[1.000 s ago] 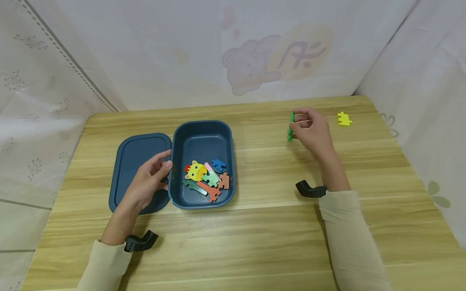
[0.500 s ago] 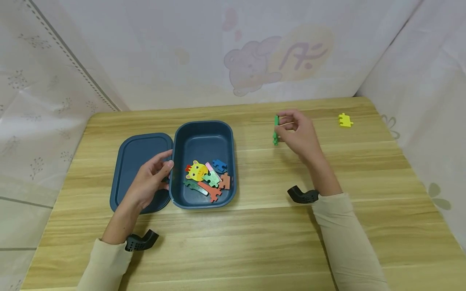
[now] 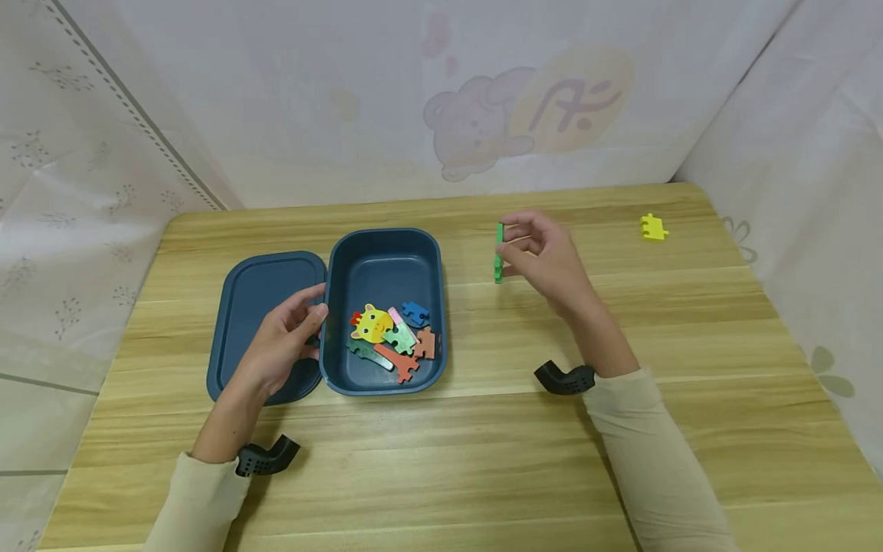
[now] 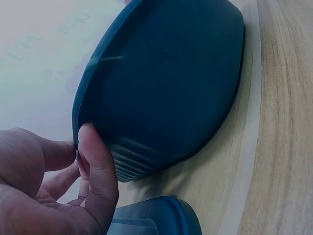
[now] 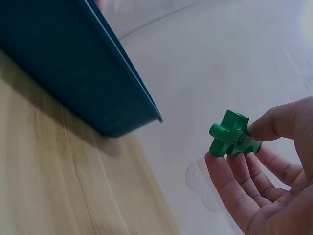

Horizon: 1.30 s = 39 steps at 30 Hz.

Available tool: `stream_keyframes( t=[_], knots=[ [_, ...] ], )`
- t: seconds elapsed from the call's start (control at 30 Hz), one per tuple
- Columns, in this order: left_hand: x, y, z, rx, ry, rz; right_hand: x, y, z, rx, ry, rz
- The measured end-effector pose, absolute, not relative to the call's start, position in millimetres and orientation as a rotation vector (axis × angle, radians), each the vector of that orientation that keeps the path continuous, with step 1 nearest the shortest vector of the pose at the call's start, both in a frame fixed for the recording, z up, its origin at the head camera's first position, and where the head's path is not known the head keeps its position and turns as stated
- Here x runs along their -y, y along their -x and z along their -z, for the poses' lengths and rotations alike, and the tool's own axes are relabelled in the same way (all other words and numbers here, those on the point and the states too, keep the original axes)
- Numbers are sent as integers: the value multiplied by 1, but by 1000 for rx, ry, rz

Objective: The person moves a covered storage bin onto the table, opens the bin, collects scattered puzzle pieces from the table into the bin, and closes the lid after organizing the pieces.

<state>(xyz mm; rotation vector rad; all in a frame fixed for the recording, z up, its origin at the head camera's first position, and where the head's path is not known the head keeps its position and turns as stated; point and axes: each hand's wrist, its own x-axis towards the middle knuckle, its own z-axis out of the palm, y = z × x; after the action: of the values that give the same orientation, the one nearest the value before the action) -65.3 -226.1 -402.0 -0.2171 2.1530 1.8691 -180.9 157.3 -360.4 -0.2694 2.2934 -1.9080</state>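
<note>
My right hand (image 3: 548, 261) pinches a green puzzle piece (image 5: 232, 134) between thumb and fingertips, to the right of the dark blue box (image 3: 386, 234) and apart from it. In the head view the piece shows edge-on. With thumb and index finger my left hand (image 3: 279, 345) pinches the left rim of the box; the left wrist view shows the grip on the rim. Inside the box, toward its near end, lie a yellow giraffe-head piece (image 3: 372, 325), a blue piece (image 3: 415, 313), an orange-red piece (image 3: 398, 363) and several other puzzle pieces.
The dark blue lid (image 3: 258, 287) lies flat left of the box, partly under my left hand. A yellow puzzle piece (image 3: 652, 227) is near the far right corner of the wooden table (image 3: 441, 475). Printed curtains hang behind the table and on both sides.
My right hand has moved left toward the box, carrying the green puzzle piece. The left hand stays at the box's rim, and the pieces in the box lie as before.
</note>
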Motion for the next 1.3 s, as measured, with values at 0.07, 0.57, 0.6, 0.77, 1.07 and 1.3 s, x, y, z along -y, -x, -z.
stream_keyframes(
  t=[0.07, 0.57, 0.6, 0.77, 1.07, 1.3],
  knots=[
    [226, 66, 402, -2154, 218, -1871, -153, 179, 360, -2314, 318, 1870],
    [225, 65, 402, -2144, 202, -1892, -112, 155, 368, -2354, 473, 1676],
    [225, 65, 402, -2146, 204, -1888, -110, 153, 369, -2365, 490, 1665],
    [226, 65, 402, -2160, 214, -1870, -99, 144, 368, -2390, 564, 1621],
    [226, 64, 401, -2136, 221, -1879, -88, 130, 367, -2454, 738, 1539],
    [226, 63, 401, -2147, 213, -1874, -83, 123, 366, -2532, 860, 1469]
  ],
)
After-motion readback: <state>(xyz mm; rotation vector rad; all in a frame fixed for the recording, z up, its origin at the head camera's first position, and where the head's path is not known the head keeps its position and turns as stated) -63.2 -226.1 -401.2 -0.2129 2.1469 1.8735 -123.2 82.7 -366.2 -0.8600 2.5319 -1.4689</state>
